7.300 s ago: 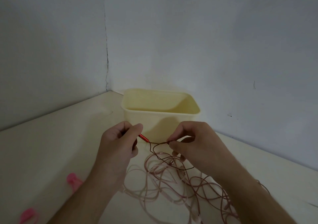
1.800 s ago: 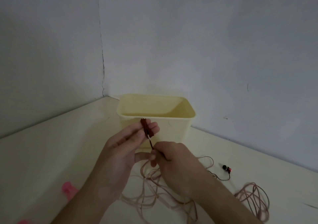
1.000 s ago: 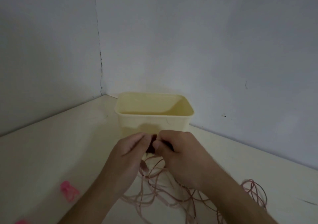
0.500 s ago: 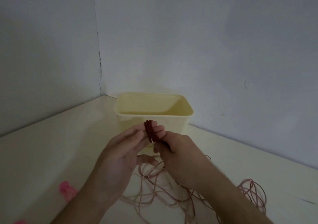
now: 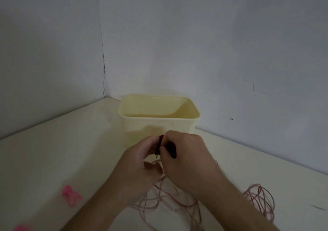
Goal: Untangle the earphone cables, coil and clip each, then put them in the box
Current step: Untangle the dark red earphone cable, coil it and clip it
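Note:
My left hand (image 5: 140, 166) holds a small coil of dark red earphone cable (image 5: 159, 145) wound round its fingers, just in front of the pale yellow box (image 5: 156, 122). My right hand (image 5: 186, 161) is closed against the coil and pinches the cable's dark end. Under both hands a loose tangle of pink cable (image 5: 165, 200) lies on the table, and another loop of pink cable (image 5: 259, 200) lies to the right. A pink clip (image 5: 70, 196) lies at the lower left.
The box stands open in the corner where two grey walls meet. A second pink clip (image 5: 22, 228) shows at the bottom left edge. The cream table (image 5: 53, 151) runs left and forward from the box.
Over the last seconds the dark cable has been wound into a coil on my left fingers. My right hand has just moved up against the coil, and the loose black earbud has left the table.

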